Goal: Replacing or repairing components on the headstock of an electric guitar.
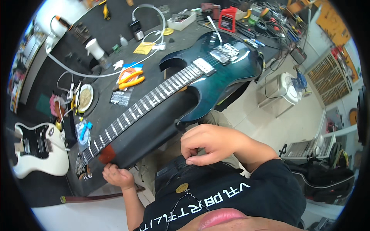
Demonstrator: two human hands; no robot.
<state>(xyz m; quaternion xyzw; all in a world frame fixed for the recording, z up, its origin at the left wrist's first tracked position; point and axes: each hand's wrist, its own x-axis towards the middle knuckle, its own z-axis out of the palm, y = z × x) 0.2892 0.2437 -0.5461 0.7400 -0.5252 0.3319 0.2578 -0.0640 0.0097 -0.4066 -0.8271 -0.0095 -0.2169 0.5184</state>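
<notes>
A dark teal electric guitar (216,77) lies face up across the workbench, its fretted neck (140,104) running down to the left. No strings can be made out along the neck. Beside the headstock (83,163), my left hand (117,176) is at the bench edge with its fingers curled; whatever they may hold is hidden. A reddish-brown piece (107,154) lies just beyond those fingertips. My right hand (208,144) hovers before my torso, below the guitar body. Its fingers are loosely folded toward the thumb, and nothing shows in them.
Orange-handled pliers (131,80) lie on the dark workbench (154,129) beyond the neck. A white guitar body (42,150) is at far left. Cables, tools and a red bottle (227,19) crowd the back. A white stool (278,92) stands right.
</notes>
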